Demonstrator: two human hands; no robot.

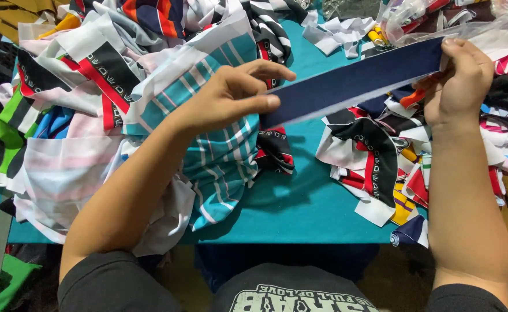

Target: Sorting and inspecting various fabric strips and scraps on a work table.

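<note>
A long navy blue fabric strip (352,81) with a white underside is stretched between both hands above the teal table (312,208). My left hand (236,95) pinches its lower left end between thumb and fingers. My right hand (459,81) grips the upper right end. The strip slants upward from left to right, held taut in the air.
A big heap of printed fabric pieces (92,98) in teal stripes, pink, green, red and black lies left of the strip. A smaller pile of colourful scraps (381,162) sits at right. Clear plastic bags (439,17) lie at the back right. The table's front edge runs near my lap.
</note>
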